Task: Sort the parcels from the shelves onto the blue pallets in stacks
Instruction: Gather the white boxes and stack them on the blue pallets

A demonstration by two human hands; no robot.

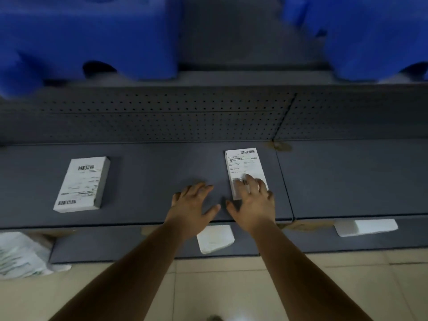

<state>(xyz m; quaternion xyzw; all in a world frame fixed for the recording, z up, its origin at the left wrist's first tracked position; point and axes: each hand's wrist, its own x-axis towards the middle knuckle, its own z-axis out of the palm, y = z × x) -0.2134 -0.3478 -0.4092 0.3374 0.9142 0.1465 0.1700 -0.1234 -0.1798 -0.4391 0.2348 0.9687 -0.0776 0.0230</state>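
A pick from the shelf (143, 181) is judged under way: the right hand (251, 200) is laid spread on the slim parcel (245, 167), the left hand (193, 201) is held spread beside it, and a closing grasp is called for next.

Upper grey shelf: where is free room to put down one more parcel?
Free: between the left parcel and the left hand, and the whole panel right of the right parcel. Crowded: the middle, where the right hand rests its fingers on that parcel.

Two parcels lie on the shelf (148, 181): the left parcel (81, 184) well apart from the right parcel (244, 167). The right hand (252, 200) rests on the right parcel's near end, the left hand (193, 202) just beside it.
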